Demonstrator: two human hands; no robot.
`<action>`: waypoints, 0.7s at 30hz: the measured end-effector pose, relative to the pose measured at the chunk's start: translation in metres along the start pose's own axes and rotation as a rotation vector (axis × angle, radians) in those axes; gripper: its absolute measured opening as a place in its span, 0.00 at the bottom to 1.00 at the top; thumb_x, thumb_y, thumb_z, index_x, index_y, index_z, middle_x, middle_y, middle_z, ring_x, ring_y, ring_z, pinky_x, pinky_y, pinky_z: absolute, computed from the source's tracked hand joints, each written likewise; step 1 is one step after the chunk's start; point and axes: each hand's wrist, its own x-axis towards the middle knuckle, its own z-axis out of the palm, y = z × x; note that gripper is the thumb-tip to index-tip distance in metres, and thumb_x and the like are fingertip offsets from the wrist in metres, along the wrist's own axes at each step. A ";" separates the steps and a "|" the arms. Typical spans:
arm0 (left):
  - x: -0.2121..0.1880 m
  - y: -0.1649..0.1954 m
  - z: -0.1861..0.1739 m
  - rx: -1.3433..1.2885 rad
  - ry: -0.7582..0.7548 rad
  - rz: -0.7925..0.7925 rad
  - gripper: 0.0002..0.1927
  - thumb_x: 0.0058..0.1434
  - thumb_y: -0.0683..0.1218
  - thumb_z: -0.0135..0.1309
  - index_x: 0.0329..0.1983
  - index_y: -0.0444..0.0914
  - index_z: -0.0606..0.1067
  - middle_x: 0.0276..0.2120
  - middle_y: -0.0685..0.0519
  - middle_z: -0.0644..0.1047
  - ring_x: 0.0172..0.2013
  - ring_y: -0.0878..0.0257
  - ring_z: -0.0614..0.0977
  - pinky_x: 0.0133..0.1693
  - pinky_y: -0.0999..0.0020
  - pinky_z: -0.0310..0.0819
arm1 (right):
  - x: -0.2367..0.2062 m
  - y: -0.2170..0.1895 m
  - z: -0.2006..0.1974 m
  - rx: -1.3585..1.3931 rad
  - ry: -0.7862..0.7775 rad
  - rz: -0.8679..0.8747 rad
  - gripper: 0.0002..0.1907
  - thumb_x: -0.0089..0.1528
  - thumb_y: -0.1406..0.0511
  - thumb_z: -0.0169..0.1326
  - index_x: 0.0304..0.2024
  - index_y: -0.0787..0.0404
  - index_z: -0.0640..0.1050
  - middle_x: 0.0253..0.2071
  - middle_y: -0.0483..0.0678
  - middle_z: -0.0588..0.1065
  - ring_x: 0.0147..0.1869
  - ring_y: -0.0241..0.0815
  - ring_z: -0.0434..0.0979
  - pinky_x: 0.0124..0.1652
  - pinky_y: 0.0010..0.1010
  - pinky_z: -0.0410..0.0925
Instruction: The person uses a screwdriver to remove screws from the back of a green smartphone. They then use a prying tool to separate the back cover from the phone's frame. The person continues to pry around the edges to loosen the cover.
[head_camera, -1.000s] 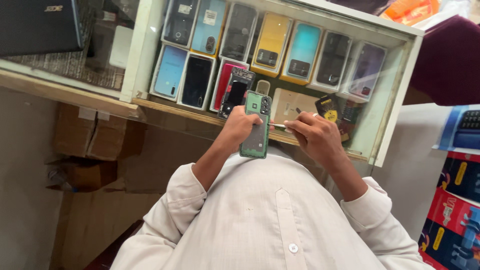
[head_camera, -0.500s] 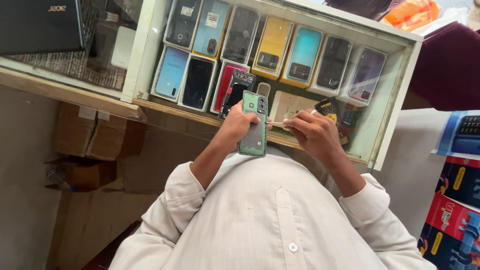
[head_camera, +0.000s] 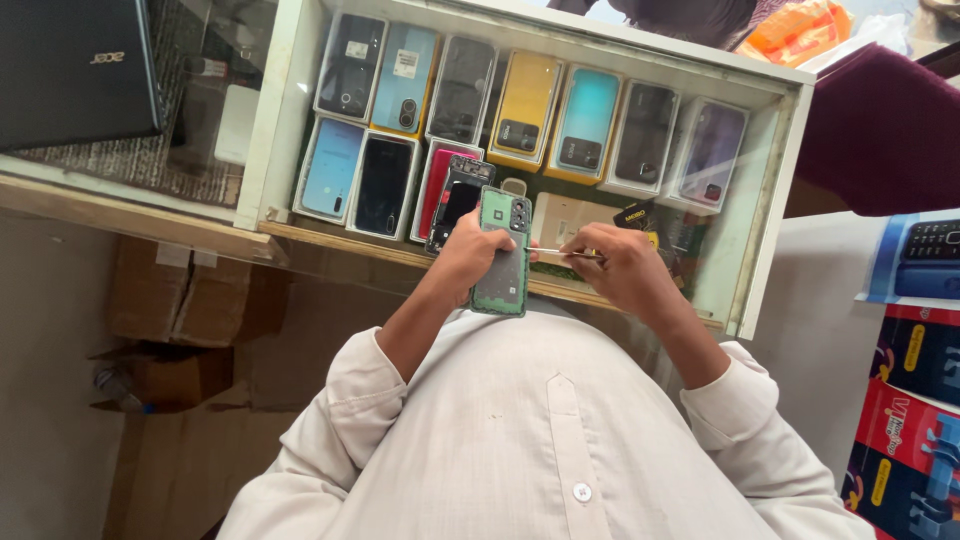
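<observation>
While the left hand (head_camera: 468, 252) keeps its grip clamped on the opened green phone (head_camera: 502, 255), held upright just above the counter (head_camera: 330, 240) edge, the right hand (head_camera: 622, 268) pinches a thin tool (head_camera: 560, 252) against its side. Boxed phones (head_camera: 520, 110) crowd the glass case beyond; a laptop (head_camera: 75, 65) lies far left, cardboard boxes (head_camera: 185, 300) below.

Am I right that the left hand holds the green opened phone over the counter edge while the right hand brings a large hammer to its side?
Not quite. In the head view the left hand does hold the green opened phone over the counter edge, but the right hand brings a thin tool, pinched in the fingers, to its side, not a large hammer.
</observation>
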 end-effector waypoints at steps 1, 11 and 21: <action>0.001 -0.001 0.000 -0.006 0.001 -0.010 0.26 0.51 0.31 0.43 0.56 0.31 0.63 0.41 0.37 0.81 0.40 0.50 0.87 0.43 0.59 0.84 | 0.000 0.001 -0.001 -0.044 0.019 -0.038 0.06 0.58 0.67 0.63 0.36 0.60 0.80 0.32 0.49 0.79 0.35 0.47 0.80 0.35 0.37 0.71; 0.008 -0.005 0.003 0.173 0.082 0.037 0.21 0.54 0.36 0.56 0.52 0.32 0.69 0.39 0.42 0.84 0.36 0.58 0.87 0.40 0.64 0.83 | 0.001 0.010 0.006 -0.084 -0.012 0.047 0.09 0.60 0.65 0.63 0.41 0.61 0.79 0.31 0.50 0.79 0.33 0.51 0.81 0.33 0.40 0.71; 0.010 0.002 0.010 0.424 0.137 0.203 0.12 0.53 0.38 0.63 0.41 0.33 0.78 0.32 0.49 0.85 0.33 0.65 0.87 0.39 0.69 0.81 | 0.006 0.020 0.010 -0.243 0.139 -0.120 0.04 0.61 0.66 0.62 0.36 0.59 0.80 0.31 0.49 0.79 0.33 0.52 0.80 0.32 0.40 0.70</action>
